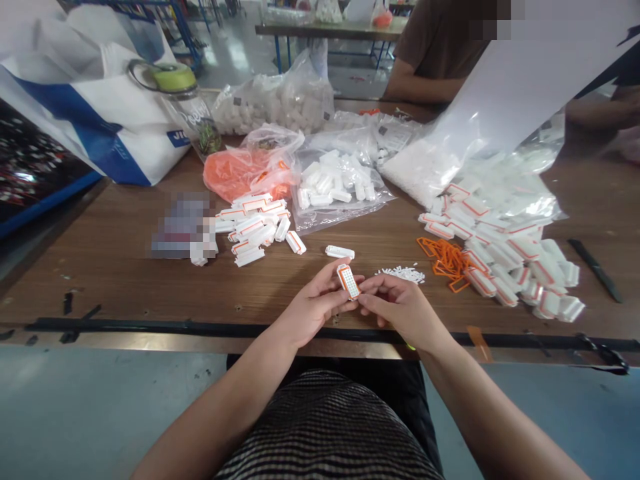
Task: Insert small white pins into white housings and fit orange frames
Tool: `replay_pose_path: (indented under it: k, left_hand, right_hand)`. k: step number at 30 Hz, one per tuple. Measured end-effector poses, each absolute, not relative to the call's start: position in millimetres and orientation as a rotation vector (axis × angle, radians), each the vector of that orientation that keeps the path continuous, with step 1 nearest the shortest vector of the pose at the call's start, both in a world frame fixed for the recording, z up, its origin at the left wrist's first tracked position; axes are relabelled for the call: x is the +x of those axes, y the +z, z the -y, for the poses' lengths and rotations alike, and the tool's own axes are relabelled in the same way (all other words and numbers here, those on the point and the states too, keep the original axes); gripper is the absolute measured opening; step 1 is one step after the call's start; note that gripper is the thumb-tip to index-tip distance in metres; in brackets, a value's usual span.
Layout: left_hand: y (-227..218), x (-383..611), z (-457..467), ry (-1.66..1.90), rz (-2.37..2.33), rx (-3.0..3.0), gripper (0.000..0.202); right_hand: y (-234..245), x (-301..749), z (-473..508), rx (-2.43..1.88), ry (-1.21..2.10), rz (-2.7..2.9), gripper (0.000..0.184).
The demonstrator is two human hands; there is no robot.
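Observation:
My left hand (323, 293) grips a small white plastic casing (349, 281) with an orange rim and a grid of dark holes on its face, tilted toward me. Thumb and fingers of my right hand (395, 303) are pinched together at the casing's lower right corner; whatever lies between them is too small to make out. Just beyond my hands, a single white casing (340, 252) lies on the table. A pile of tiny white pieces (404, 274) is right behind my right hand. Loose orange frames (445, 260) lie farther right.
White casings with orange rims (500, 253) are heaped at right, with more casings (257, 227) at left. Behind stand plastic bags of white parts (340, 180), an orange bag (240, 170), a green-lidded bottle (187, 100) and a shopping bag (115, 120). A dark strip tool (595, 270) lies far right. Someone sits opposite.

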State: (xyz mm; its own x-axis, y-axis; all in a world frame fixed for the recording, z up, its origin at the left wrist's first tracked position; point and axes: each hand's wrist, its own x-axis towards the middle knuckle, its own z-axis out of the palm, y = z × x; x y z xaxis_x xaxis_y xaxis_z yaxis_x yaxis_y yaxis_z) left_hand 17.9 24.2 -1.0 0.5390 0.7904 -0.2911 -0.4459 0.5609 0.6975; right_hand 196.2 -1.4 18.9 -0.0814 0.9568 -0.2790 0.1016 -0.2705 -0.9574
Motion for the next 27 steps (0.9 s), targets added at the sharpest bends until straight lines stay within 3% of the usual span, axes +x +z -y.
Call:
replay_pose_path:
  k: [27]
  left_hand:
    - [-3.8, 20.1, -24.0, 0.82, -0.655, 0.714, 0.063]
  right_hand:
    - [13.8, 191.1, -5.1, -1.431, 1.474, 1.079, 0.023]
